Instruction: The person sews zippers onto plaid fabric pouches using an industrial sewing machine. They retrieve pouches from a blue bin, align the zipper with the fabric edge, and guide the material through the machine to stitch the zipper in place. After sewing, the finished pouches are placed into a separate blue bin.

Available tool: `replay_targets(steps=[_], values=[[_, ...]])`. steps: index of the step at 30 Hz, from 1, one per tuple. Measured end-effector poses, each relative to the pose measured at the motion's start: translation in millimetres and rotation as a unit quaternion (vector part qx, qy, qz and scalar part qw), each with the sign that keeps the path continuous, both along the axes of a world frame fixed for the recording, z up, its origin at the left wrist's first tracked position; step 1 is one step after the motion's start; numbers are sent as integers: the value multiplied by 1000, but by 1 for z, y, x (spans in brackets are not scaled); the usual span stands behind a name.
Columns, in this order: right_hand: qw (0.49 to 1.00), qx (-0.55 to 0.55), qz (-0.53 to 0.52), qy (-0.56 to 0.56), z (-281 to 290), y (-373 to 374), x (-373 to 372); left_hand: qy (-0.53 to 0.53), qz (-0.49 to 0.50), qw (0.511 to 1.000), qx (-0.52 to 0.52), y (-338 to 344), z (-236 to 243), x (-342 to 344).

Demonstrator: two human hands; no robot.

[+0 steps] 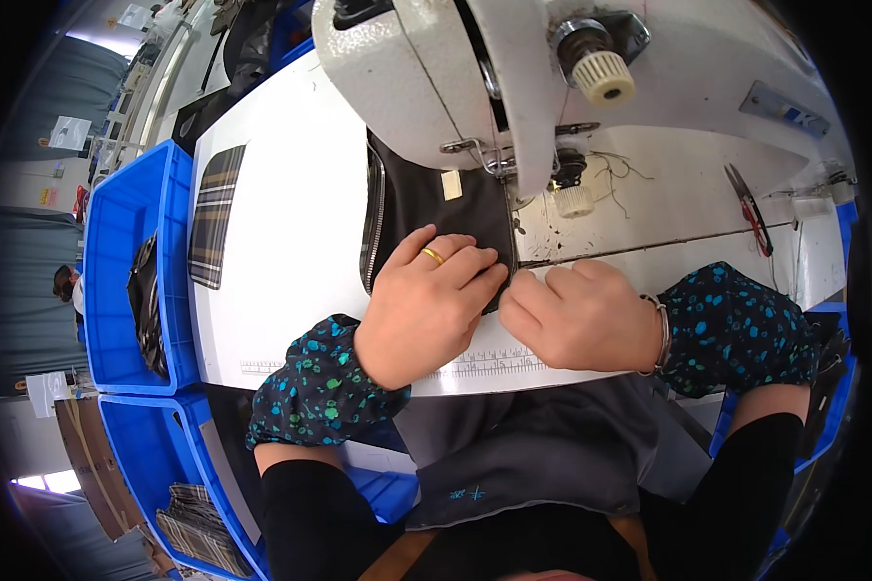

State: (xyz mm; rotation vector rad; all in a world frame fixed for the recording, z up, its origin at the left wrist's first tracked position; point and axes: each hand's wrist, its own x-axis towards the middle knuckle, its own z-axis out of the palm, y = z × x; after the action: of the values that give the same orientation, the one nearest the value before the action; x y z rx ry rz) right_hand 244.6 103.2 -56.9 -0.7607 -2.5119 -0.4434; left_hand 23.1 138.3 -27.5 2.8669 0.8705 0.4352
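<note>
A dark brown fabric piece (pixel 415 198) with a metal zipper (pixel 374 228) along its left edge lies under the needle area of a white sewing machine (pixel 407 82). A small pale label (pixel 451 185) sits on the fabric. My left hand (pixel 431 305), wearing a gold ring, rests on the fabric with its fingers spread and pressing down. Beside it, my right hand (pixel 581 315) is closed at the fabric's near right corner, pinching its edge; the fingertips are partly hidden. The needle itself is hidden behind the machine head.
Red-handled thread snips (pixel 752 213) lie right of the needle area, near loose dark threads (pixel 615 174). A plaid fabric piece (pixel 215 218) lies on the left of the white table (pixel 281 281). Blue bins (pixel 131 358) with fabric stand further left. A printed ruler (pixel 494 364) runs along the near edge.
</note>
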Motion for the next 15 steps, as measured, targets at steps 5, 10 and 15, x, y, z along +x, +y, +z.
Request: replay_targets(steps=[5,10,15], values=[[999,41,10,34,-8,4,-7,-18,6,1000,-21,1,-2,-1],[997,36,70,-26,-8,2,-2,-4,20,1000,-10,-4,-3,-1],[997,32,71,-19,-13,3,-1,5,24,1000,8,-7,-3,2]])
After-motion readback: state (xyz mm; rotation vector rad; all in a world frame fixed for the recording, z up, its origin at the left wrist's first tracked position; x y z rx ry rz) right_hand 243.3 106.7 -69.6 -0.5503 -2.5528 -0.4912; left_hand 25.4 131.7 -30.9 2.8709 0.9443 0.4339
